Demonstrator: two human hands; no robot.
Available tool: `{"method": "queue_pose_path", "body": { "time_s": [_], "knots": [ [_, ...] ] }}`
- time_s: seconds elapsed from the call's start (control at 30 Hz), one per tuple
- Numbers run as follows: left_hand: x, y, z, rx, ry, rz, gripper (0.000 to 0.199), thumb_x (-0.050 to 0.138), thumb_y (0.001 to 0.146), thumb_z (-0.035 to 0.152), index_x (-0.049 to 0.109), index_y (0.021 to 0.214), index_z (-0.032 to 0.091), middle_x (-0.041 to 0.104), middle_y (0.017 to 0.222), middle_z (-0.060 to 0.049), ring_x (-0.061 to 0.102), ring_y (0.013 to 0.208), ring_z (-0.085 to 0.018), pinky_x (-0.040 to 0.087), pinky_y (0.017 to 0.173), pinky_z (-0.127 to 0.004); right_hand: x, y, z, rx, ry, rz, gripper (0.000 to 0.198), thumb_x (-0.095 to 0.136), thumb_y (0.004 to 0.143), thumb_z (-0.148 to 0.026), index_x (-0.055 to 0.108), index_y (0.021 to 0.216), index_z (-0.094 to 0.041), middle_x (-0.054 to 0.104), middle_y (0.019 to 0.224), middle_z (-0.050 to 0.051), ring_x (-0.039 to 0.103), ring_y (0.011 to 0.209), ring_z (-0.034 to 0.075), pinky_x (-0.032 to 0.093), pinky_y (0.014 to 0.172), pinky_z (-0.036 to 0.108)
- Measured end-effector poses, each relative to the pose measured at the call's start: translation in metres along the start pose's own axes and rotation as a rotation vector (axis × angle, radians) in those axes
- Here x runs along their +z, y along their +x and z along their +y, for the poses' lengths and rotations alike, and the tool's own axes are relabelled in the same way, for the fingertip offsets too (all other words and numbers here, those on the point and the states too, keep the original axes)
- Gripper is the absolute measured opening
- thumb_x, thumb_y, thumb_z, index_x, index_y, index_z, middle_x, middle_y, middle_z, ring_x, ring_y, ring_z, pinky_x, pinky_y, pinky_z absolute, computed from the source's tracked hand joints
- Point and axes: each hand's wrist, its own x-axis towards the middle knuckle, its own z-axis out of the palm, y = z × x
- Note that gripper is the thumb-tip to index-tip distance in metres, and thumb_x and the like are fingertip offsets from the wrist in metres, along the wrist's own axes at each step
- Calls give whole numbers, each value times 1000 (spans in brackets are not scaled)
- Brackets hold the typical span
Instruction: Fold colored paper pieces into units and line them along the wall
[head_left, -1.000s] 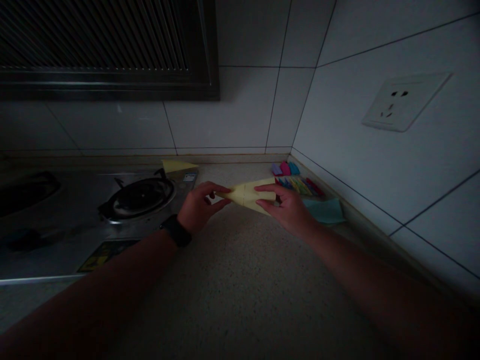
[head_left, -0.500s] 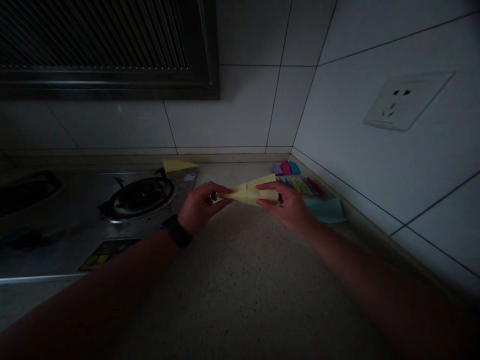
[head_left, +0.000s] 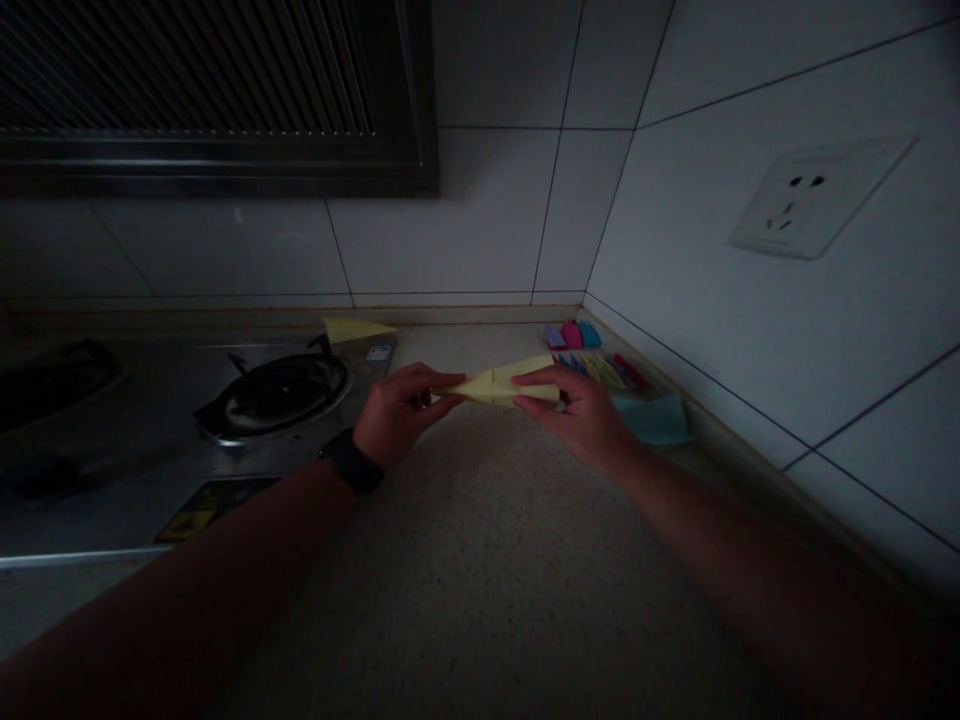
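A folded sheet of yellow paper (head_left: 493, 386) is held above the speckled countertop (head_left: 480, 560), stretched between my two hands. My left hand (head_left: 401, 405) pinches its narrow, pointed end between thumb and fingers; a dark watch sits on that wrist. Its wider end lies between the thumb and fingers of my right hand (head_left: 581, 410). Creases run across the paper near its middle. Beyond and beside my right hand lie a sheet of light teal paper (head_left: 654, 420) and several small colourful items (head_left: 604, 370), too dim to name surely.
To the left is a gas stove (head_left: 285, 395) with a yellow paper triangle (head_left: 356, 329) at its back right corner. A range hood (head_left: 217, 100) hangs above. Purple, pink and blue pieces (head_left: 572, 334) sit in the back corner. A socket (head_left: 821, 198) is on the right wall.
The yellow paper has tilted slightly and looks narrower from my view. Both hands keep their pinch on it and have hardly moved.
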Motion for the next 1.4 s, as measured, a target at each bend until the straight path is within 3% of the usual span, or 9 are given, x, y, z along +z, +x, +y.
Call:
{"method": "queue_pose_path", "body": {
  "time_s": [0.33, 0.83, 1.13, 1.27, 1.4],
  "knots": [
    [-2, 0, 1, 14, -6, -55, 29, 70, 83, 32, 71, 111, 26, 61, 81, -3, 50, 61, -10, 42, 53, -23, 0, 1, 6, 53, 71, 44, 15, 70, 82, -36, 74, 96, -31, 71, 93, 3, 63, 87, 19, 51, 77, 36],
    [-2, -2, 2, 21, -46, -11, 23, 67, 85, 30, 73, 107, 29, 58, 78, -2, 49, 62, -11, 40, 54, -24, 1, 2, 8, 185, 229, -15, 18, 72, 79, -37, 75, 96, -33, 73, 99, 1, 67, 88, 17, 52, 80, 33],
    [-1, 0, 3, 22, -17, -28, 24, 66, 86, 30, 73, 108, 24, 61, 80, -3, 49, 62, -10, 41, 54, -23, 0, 2, 9, 251, 204, -14, 21, 70, 80, -40, 75, 98, -30, 73, 94, 2, 65, 80, 17, 52, 68, 30],
    [-1, 0, 1, -20, -10, -42, 31, 71, 82, 31, 71, 112, 22, 65, 83, -4, 50, 61, -9, 44, 56, -22, 0, 3, 12, 272, 212, 21, 23, 69, 81, -41, 74, 100, -29, 72, 95, 1, 64, 79, 15, 50, 68, 28],
    [1, -1, 0, -154, -67, -21, 28, 70, 82, 34, 73, 107, 22, 70, 84, -4, 46, 54, -8, 41, 50, -21, -1, 3, 12, 292, 237, 46, 23, 71, 79, -40, 73, 100, -29, 71, 96, 1, 63, 80, 15, 49, 69, 28]
  ]
}}
